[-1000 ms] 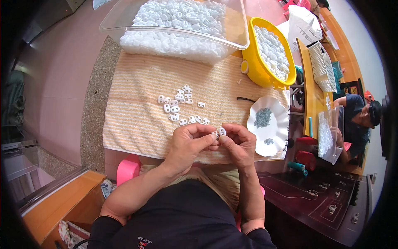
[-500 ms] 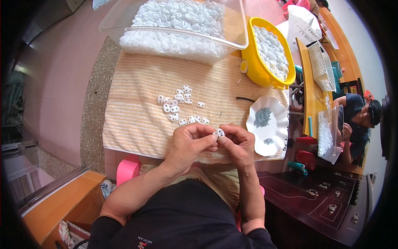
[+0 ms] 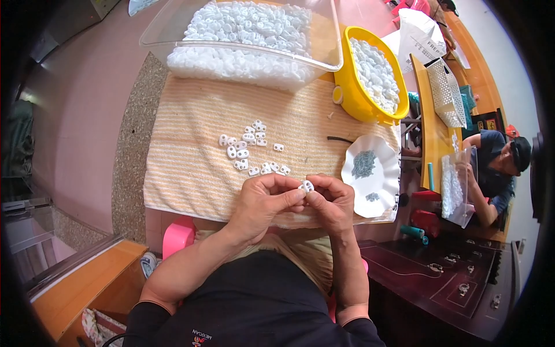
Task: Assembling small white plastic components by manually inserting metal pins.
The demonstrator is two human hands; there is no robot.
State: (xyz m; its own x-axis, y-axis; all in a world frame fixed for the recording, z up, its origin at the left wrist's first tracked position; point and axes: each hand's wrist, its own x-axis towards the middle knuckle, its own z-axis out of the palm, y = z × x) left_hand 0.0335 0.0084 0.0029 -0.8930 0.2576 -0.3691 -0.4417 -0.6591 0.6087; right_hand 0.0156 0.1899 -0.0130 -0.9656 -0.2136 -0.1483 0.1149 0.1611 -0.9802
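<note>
Between both hands, over the near edge of the towel, is a small white two-holed plastic piece point(image 3: 309, 185). My left hand point(image 3: 261, 205) pinches its left side with thumb and fingertips. On its other side, my right hand point(image 3: 333, 203) closes thumb and forefinger on the same piece. The fingertips hide part of it. Just beyond my hands, several similar white plastic pieces point(image 3: 242, 154) lie loosely grouped on the striped towel point(image 3: 191, 121).
A clear bin point(image 3: 317, 61) and a yellow tub point(image 3: 351, 87) hold many white pieces. A scalloped white plate point(image 3: 370, 179) carries small grey bits in two piles. Near it lies a thin black rod point(image 3: 339, 139). Another person point(image 3: 491, 168) sits at the right.
Both my hands keep their pinch on the white plastic piece, which is turned slightly. The view has shifted a little. At the right, the other person's arm has moved.
</note>
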